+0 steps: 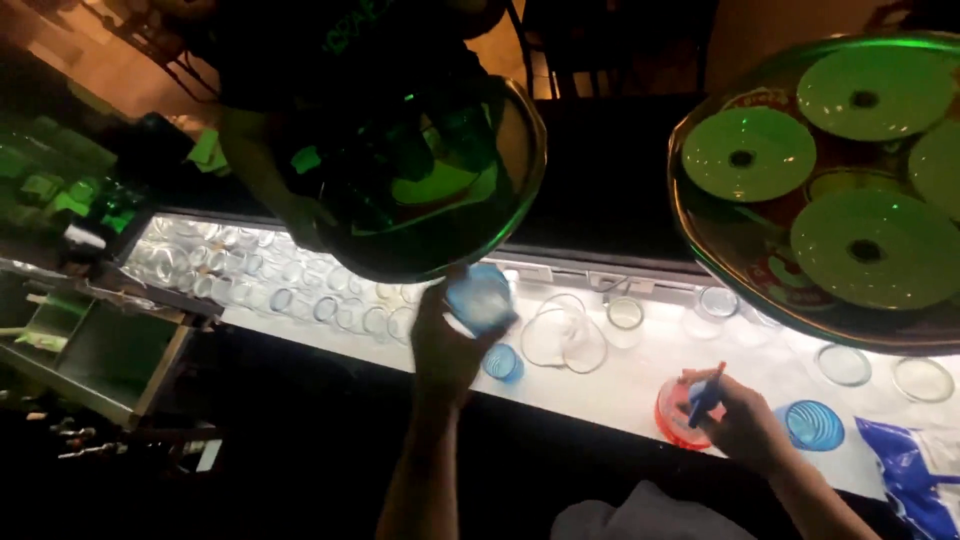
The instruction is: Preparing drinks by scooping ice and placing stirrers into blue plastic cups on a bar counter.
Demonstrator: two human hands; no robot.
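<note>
- White and lit from below, the tabletop point(640, 385) runs left to right across the view, and both forearms reach up onto it from the near edge.
- The right hand point(745, 425) lies at the near right, fingers closed narrowly round a blue stick point(706, 395) that points up and left.
- The stick's tip sits over a red cup point(676, 412), which touches the hand on its left side; a blue cup point(812, 424) stands just beside the hand on its right.
- A blue-and-white bag point(920, 470) lies at the far right of the near edge.
- The left hand point(445, 350) is raised farther in and to the left, wrapped round a blue glass point(480, 297) that is tilted, its mouth turned toward the camera.
- Another small blue glass point(503, 362) stands on the tabletop just right of the left wrist, between the two hands and nearer the left one.
- Beyond it lie clear glasses: a wide bowl-like one point(563, 338), then a small one point(625, 313), and rows of them point(250, 280) running off to the left.
- Farthest, above the tabletop's back edge, two round trays are held up: a dark one point(440, 180) just above the held glass, carried by another person's arm point(262, 170), and one at right point(720, 260) bearing green-lit discs point(748, 152).
</note>
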